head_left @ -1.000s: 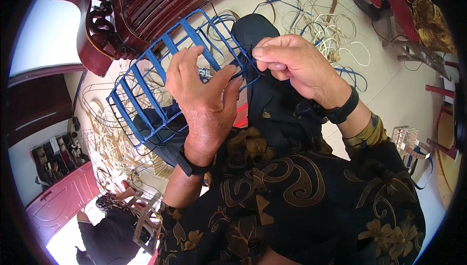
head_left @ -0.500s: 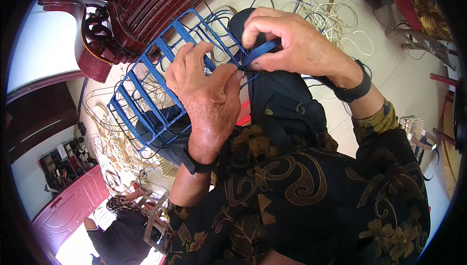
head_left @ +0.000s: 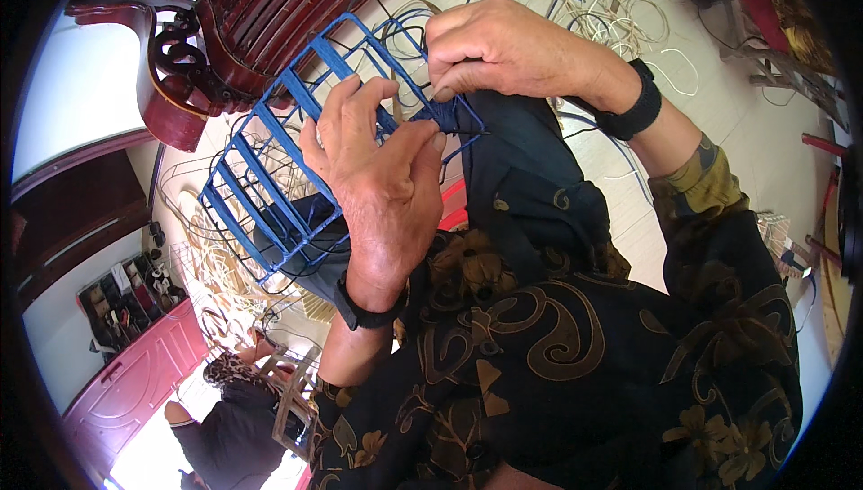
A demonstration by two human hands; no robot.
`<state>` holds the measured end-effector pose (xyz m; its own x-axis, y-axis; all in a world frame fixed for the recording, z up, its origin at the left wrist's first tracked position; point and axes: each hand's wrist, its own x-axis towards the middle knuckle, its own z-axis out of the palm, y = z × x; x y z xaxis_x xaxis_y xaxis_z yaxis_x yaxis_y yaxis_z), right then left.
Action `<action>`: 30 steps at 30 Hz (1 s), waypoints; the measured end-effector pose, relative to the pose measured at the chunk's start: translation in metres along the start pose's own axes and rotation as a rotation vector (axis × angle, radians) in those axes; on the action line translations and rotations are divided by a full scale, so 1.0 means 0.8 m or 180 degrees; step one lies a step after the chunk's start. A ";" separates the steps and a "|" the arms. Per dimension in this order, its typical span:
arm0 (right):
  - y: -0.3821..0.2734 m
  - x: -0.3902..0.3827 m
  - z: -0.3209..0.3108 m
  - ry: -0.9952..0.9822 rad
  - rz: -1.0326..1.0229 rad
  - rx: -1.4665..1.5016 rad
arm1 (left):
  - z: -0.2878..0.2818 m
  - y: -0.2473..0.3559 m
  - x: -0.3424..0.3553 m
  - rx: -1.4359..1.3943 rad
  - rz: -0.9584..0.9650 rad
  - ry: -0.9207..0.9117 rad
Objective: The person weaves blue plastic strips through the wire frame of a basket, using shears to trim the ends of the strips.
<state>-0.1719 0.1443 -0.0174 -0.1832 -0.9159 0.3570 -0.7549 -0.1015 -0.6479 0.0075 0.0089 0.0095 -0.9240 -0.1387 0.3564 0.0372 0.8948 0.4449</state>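
Head view: left fingers (head_left: 410, 142) pinch blue frame (head_left: 282, 138); right fingers (head_left: 466, 75) pressed together beside, hold unclear.

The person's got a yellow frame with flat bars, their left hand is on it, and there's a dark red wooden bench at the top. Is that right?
Nearly! The frame is blue, not yellow, as the head view shows. The rest is right: the left hand is on it, and the dark red wooden bench is at the top.
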 end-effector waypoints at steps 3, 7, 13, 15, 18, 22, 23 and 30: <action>0.010 -0.003 0.010 0.0110 -0.0015 0.0355 | -0.003 -0.001 0.000 0.0001 0.0004 -0.0083; 0.017 -0.011 0.022 0.0311 -0.0004 0.0619 | -0.004 -0.002 0.001 -0.0011 -0.0004 -0.0135; 0.006 -0.026 0.040 0.0855 0.0103 0.0364 | -0.005 -0.001 0.002 0.0062 0.0005 -0.0148; -0.001 -0.029 0.049 0.1094 0.0164 0.0161 | -0.006 0.000 0.001 0.0127 -0.0030 -0.0190; -0.010 -0.031 0.061 0.1363 0.0247 -0.0056 | -0.007 -0.001 0.001 0.0086 -0.0014 -0.0178; -0.016 -0.033 0.067 0.1451 0.0375 -0.0045 | -0.004 -0.004 0.002 -0.0043 0.0045 -0.0073; -0.017 -0.033 0.068 0.1453 0.0388 -0.0062 | -0.004 -0.004 0.001 -0.0037 0.0049 -0.0066; -0.023 -0.031 0.069 0.1545 0.0312 -0.0261 | -0.004 -0.007 -0.002 -0.0008 0.0116 -0.0034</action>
<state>-0.1190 0.1474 -0.0512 -0.5129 -0.6315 0.5814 -0.7628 0.0247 -0.6461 0.0096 0.0030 0.0089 -0.9260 -0.1014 0.3636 0.0720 0.8981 0.4338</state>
